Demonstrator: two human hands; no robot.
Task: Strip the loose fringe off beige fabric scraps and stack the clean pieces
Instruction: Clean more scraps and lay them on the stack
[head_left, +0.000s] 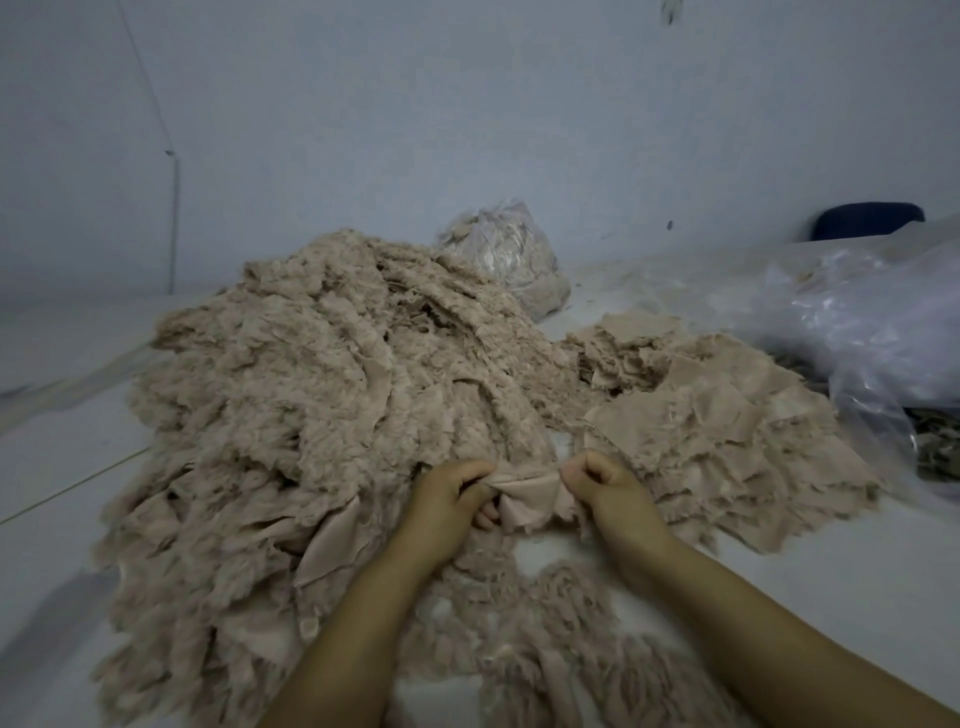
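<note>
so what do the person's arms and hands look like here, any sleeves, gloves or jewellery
Both forearms are bare as far as the frame shows, with no sleeve edge in view. The left hand and the right hand wear no gloves. No watch, bracelet or ring shows on either wrist or on the fingers that can be seen. The nails are too small and blurred to describe.

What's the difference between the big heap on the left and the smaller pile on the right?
The left heap is far larger and taller; the right pile lies lower. The left heap looks fuzzy with ragged fringe all over; the right pile shows more flat, smooth pieces, though its edges still look frayed. Both are beige fabric scraps on the same pale surface, flanking the scrap gripped by the left hand and right hand.
</note>
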